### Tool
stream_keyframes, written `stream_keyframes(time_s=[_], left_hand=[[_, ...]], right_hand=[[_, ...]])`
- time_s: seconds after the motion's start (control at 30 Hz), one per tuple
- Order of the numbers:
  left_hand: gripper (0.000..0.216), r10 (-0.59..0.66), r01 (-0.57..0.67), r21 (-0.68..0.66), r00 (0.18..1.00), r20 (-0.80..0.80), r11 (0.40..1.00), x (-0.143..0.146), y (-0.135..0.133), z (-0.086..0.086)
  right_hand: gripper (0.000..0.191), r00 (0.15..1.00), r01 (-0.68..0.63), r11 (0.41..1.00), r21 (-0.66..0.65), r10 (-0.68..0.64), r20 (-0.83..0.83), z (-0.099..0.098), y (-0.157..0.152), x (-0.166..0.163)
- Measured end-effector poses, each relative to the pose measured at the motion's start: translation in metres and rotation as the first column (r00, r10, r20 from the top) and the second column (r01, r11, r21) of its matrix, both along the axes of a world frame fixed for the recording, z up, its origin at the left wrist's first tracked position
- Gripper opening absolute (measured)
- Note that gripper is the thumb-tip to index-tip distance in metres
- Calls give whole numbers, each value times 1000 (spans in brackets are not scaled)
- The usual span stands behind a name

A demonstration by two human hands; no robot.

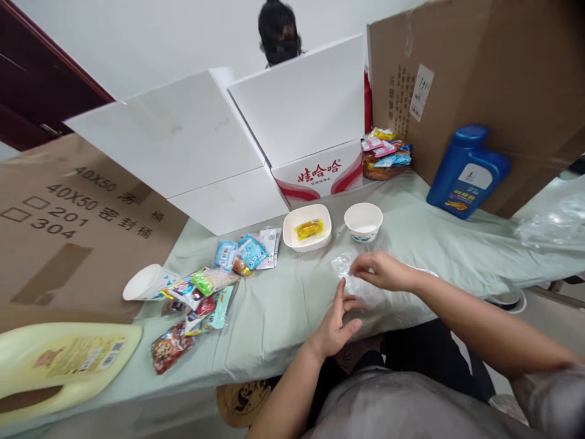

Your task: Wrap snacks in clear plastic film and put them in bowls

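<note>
In the head view, a crumpled clear plastic bag lies on the cloth near the front edge. My right hand is over it, fingers bent and closed on the thin plastic. My left hand is just left of the bag, its fingers stretched out and thumb apart, with nothing in it. Beyond the hands is a white square bowl holding a yellow wrapped snack. A white paper bowl with a blue-green pattern stands to its right.
Snack packets lie left beside a tipped paper cup and a pale yellow jug. White boxes stand behind, with a person beyond. A packet-filled basket and blue bottle stand right, near cardboard.
</note>
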State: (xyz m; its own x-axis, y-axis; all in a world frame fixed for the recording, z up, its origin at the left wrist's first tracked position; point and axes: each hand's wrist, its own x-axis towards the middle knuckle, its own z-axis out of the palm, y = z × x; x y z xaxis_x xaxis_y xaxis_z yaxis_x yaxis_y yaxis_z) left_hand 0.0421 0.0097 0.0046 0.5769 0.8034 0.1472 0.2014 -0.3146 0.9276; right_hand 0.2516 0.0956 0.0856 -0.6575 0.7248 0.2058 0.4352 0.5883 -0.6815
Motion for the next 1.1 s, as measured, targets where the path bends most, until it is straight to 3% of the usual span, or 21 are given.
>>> stream_keyframes(time_s=[0.13,0.27,0.37,0.5,0.57,0.63,0.73,0.8,0.87,0.97,1.03,1.1], left_hand=[[82,167,-173,-97,984,-64,980,0,3,-3],[62,241,-254,-63,955,-173,965,2,4,-2],[46,243,-251,-17,949,-201,968,5,5,1],[41,257,-260,9,947,-192,966,9,6,4],[40,261,-262,18,947,-190,965,11,7,3],[40,266,-268,16,949,-169,963,10,8,2],[32,328,-331,-2,937,-119,944,5,13,3],[24,448,-441,81,884,-132,894,0,20,8],[17,539,-489,262,824,-175,832,-3,32,16],[16,466,-303,488,847,-255,819,1,56,26],[17,373,-152,551,873,-315,820,6,72,24],[17,346,-86,579,868,-357,811,11,84,16]], right_hand=[[22,962,159,986,46,-165,217,-34,41,-40],[24,919,261,957,124,-286,271,-61,48,-55],[30,887,342,923,177,-379,264,-61,50,-49],[25,859,416,881,226,-462,219,-43,44,-31],[25,895,378,881,285,-426,129,-38,28,-24],[29,953,251,898,361,-294,69,-42,5,-18],[39,977,42,926,375,-117,180,-63,-31,-12],[48,964,18,941,338,-105,243,-79,-45,-9],[49,958,35,948,315,-122,258,-89,-51,-8],[46,963,59,944,324,-140,231,-91,-51,-8],[43,968,74,934,349,-152,199,-88,-52,-6],[35,973,80,928,365,-151,172,-84,-56,-2]])
